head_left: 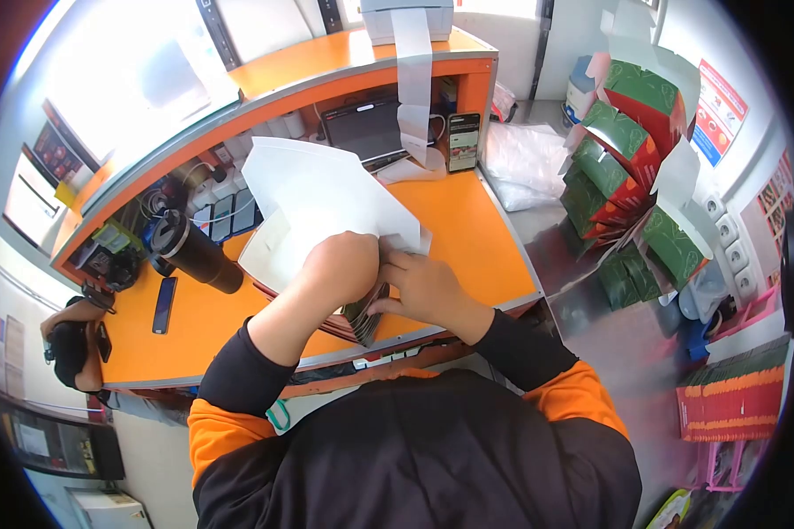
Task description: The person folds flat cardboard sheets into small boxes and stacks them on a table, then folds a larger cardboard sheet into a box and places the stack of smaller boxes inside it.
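Note:
A partly folded cardboard box [313, 189] stands in front of me on the orange counter, its white inside and tall raised flap facing me. My left hand [344, 264] is closed over the box's near side, its fingers mostly hidden behind the fist. Right beside it, my right hand [425, 286] pinches the box's right corner between thumb and bent fingers. Edges of layered cardboard [357, 328] show under both hands at the counter's front edge.
A black tumbler [198, 253] and a phone [163, 305] are at the left. Another phone [463, 143] leans beneath the shelf, near a hanging paper strip [412, 79]. Folded green-and-red boxes [631, 132] are piled on the metal table at right. A person's arm [78, 310] rests at far left.

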{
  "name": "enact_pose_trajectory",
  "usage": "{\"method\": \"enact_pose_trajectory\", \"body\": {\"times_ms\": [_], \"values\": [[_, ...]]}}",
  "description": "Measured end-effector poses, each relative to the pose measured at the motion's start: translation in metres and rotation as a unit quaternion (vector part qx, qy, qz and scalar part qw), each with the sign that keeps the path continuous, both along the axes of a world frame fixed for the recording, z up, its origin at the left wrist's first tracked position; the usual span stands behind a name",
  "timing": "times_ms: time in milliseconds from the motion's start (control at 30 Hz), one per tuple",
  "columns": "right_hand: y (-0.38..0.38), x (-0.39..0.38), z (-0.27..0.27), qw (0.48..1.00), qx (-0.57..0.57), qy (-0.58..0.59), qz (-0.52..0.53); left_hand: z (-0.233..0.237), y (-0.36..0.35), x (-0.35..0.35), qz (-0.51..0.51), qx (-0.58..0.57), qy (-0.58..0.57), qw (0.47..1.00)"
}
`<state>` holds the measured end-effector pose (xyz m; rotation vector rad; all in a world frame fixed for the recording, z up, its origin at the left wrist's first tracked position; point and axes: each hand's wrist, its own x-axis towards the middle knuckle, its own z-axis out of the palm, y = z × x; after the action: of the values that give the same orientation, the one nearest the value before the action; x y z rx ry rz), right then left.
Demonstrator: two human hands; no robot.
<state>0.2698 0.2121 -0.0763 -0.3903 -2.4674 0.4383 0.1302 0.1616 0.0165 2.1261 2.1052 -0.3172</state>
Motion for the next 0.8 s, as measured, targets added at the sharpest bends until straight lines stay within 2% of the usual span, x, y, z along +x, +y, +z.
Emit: {"method": "enact_pose_trajectory", "body": {"times_ms": [167, 200, 300, 333, 367, 400, 467, 500, 567, 600, 700, 800], "values": [[0.002, 0.002, -0.002, 0.999, 0.027, -0.022, -0.019, -0.009, 0.020, -0.007, -0.031, -0.077, 0.024, 0.996], [0.005, 0.004, -0.003, 1.000, 0.005, -0.012, 0.007, -0.010, 0.022, -0.009, -0.037, -0.086, 0.022, 0.995], [0.028, 0.013, -0.004, 0.996, -0.045, 0.016, 0.070, -0.003, 0.008, -0.016, 0.058, 0.061, -0.054, 0.995], [0.038, 0.022, -0.003, 0.995, -0.054, 0.023, 0.079, 0.016, -0.006, -0.019, 0.122, 0.131, -0.125, 0.976], [0.047, 0.030, -0.004, 0.994, -0.062, 0.029, 0.087, 0.022, -0.017, -0.031, 0.119, 0.221, -0.142, 0.957], [0.058, 0.035, -0.008, 0.989, -0.092, 0.069, 0.090, 0.014, -0.026, -0.053, 0.068, 0.325, -0.112, 0.937], [0.073, 0.041, -0.021, 0.972, -0.155, 0.149, 0.094, -0.003, -0.040, -0.086, 0.026, 0.326, -0.184, 0.927], [0.062, 0.044, -0.006, 0.949, -0.238, 0.187, 0.087, -0.016, -0.044, -0.087, 0.009, 0.324, -0.279, 0.904], [0.051, 0.036, 0.006, 0.941, -0.231, 0.227, 0.100, -0.045, -0.051, -0.087, -0.023, 0.306, -0.461, 0.832], [0.048, 0.033, 0.007, 0.936, -0.228, 0.246, 0.106, -0.058, -0.051, -0.087, -0.031, 0.337, -0.479, 0.810], [0.048, 0.027, -0.001, 0.949, -0.219, 0.205, 0.095, -0.086, -0.050, -0.073, -0.029, 0.429, -0.534, 0.728], [0.050, 0.024, -0.015, 0.952, -0.182, 0.235, 0.068, -0.094, -0.055, -0.069, -0.022, 0.456, -0.542, 0.706]]}}
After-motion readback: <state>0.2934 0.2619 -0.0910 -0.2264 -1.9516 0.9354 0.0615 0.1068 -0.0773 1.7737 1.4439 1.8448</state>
